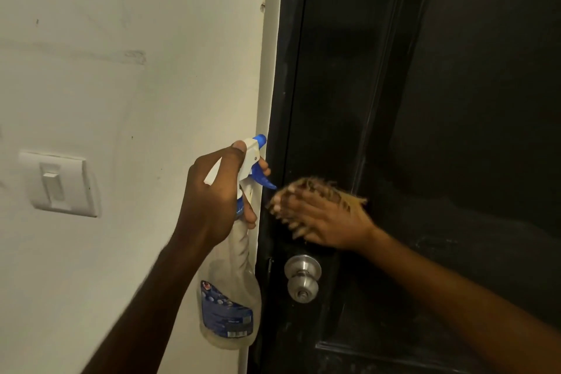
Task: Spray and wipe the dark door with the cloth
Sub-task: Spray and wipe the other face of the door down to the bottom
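1. Black door (425, 100): beside white wall (151, 70), steel knob (302, 278) low.
2. Left hand (212, 200): fingers curled round spray bottle (230, 297) neck, one on blue trigger (262, 177).
3. Right hand (324, 222): blurred, fingers straight, pressing tan cloth (332, 188) on door above knob.

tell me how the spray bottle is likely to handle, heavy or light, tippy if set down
Probably light: the spray bottle hangs from the left hand gripping its neck, and the translucent body seems to show little liquid. Likely tippy if set down, being tall with its trigger on top.
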